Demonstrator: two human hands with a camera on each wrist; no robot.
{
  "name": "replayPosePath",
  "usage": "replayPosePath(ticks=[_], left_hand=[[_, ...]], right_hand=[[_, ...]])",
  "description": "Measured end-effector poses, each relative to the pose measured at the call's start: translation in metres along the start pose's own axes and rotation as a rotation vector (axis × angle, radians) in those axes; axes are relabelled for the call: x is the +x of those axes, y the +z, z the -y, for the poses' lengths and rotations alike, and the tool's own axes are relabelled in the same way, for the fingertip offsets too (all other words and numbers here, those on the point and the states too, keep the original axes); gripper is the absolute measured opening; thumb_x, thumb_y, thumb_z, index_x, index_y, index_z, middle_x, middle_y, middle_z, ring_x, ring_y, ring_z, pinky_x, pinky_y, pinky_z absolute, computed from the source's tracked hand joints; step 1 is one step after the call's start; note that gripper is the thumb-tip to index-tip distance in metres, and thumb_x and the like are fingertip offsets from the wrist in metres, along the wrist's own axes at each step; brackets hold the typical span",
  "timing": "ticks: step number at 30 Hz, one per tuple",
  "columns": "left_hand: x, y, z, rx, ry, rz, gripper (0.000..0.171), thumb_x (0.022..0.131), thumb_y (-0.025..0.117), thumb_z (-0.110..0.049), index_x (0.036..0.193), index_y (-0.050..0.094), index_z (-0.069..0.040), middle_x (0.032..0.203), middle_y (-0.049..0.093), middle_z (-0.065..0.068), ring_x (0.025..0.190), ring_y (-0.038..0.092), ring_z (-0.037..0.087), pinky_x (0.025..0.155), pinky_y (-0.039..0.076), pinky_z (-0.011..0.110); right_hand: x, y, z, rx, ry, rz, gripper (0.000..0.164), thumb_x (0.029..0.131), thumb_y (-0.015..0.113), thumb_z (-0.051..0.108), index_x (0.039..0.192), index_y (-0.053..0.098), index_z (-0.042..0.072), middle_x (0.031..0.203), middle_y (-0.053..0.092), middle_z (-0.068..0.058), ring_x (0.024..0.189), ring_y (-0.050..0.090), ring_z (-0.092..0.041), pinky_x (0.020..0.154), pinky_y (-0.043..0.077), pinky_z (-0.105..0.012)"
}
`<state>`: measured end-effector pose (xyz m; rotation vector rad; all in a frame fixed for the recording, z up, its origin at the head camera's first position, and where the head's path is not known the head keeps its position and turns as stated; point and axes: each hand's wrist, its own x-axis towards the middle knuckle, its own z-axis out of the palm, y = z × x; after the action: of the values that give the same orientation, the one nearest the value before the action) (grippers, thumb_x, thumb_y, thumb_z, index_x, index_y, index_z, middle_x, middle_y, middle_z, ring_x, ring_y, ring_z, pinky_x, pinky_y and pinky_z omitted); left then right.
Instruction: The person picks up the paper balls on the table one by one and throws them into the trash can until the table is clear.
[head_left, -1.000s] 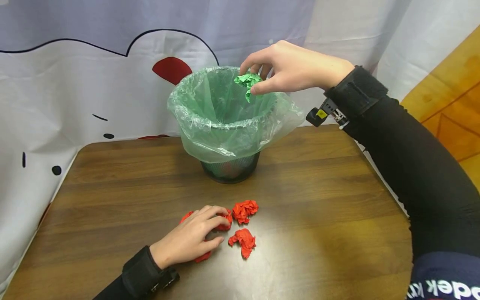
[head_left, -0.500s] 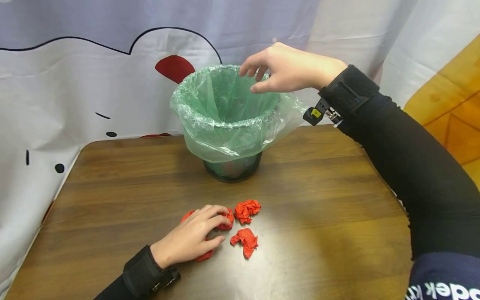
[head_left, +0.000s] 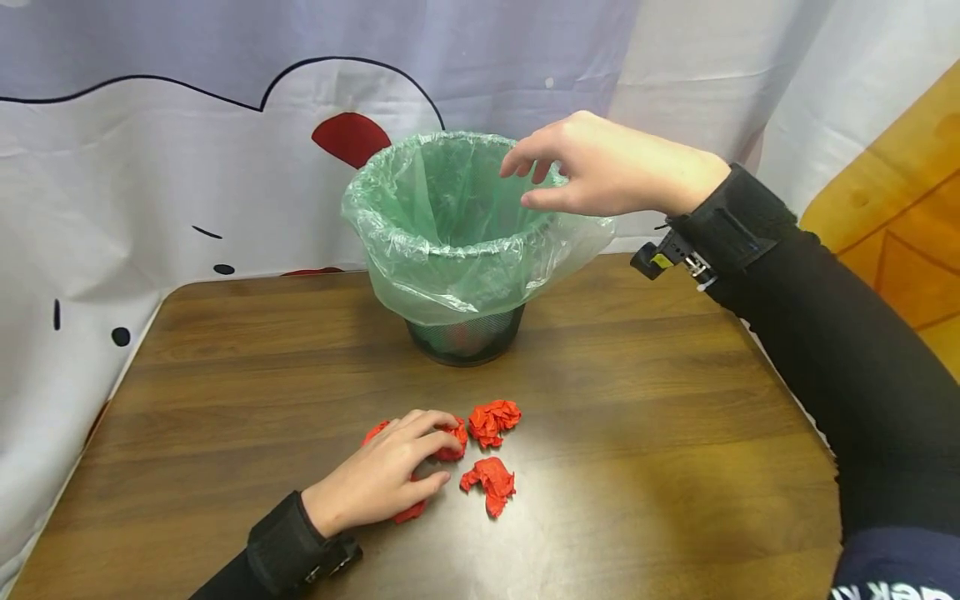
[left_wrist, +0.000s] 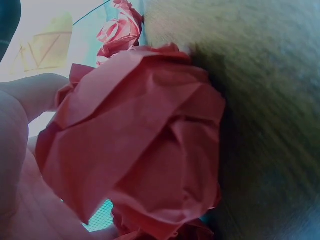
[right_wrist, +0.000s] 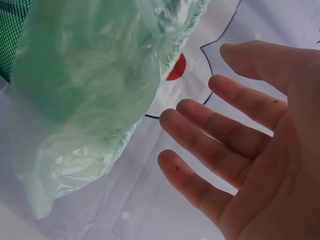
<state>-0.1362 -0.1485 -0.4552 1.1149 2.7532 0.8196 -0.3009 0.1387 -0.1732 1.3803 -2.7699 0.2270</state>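
My right hand (head_left: 607, 171) hovers at the right rim of a mesh wastebasket (head_left: 468, 337), its fingers loosely bent and holding nothing. A translucent green bin liner (head_left: 442, 287) is folded over the basket's rim. On the table, my left hand (head_left: 378, 479) rests over several red crumpled paper balls, partly covering them; one red paper ball (head_left: 452, 442) shows beneath its fingertips. The left wrist view has a large red paper ball (left_wrist: 140, 135) close in front of the palm. Just right of that hand lie another red paper ball (head_left: 495, 422) and a flatter red crumpled paper (head_left: 491, 483).
The brown wooden table (head_left: 637, 417) has the basket standing at its back middle. Behind it hangs a printed curtain (head_left: 187, 183), close to the basket's far side. The liner's loose edge bulges out to the right of the basket.
My right hand has let go of the green crumpled paper over the basket, and the paper is out of sight. That hand has since moved slightly right and down. The left hand has stayed put.
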Motion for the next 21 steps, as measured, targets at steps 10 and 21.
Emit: replayPosePath(ticks=[10, 21], left_hand=[[-0.001, -0.001, 0.002, 0.024, -0.006, -0.015, 0.022, 0.094, 0.068, -0.031, 0.115, 0.069, -0.027, 0.138, 0.052, -0.007, 0.125, 0.049, 0.008, 0.102, 0.046, 0.043], [-0.001, -0.002, 0.003, 0.035, 0.015, -0.041, 0.023, 0.094, 0.069, -0.030, 0.116, 0.069, -0.027, 0.136, 0.052, -0.006, 0.122, 0.049, 0.007, 0.098, 0.047, 0.041]], right_hand=[[-0.027, 0.007, 0.008, 0.014, -0.080, -0.133, 0.030, 0.095, 0.066, 0.018, 0.124, 0.069, 0.012, 0.119, 0.071, -0.002, 0.101, 0.065, -0.019, 0.090, 0.050, -0.041], [-0.052, 0.017, 0.013, 0.047, -0.142, -0.190, 0.028, 0.094, 0.069, 0.017, 0.121, 0.071, 0.011, 0.115, 0.072, 0.000, 0.101, 0.066, -0.015, 0.087, 0.051, -0.035]])
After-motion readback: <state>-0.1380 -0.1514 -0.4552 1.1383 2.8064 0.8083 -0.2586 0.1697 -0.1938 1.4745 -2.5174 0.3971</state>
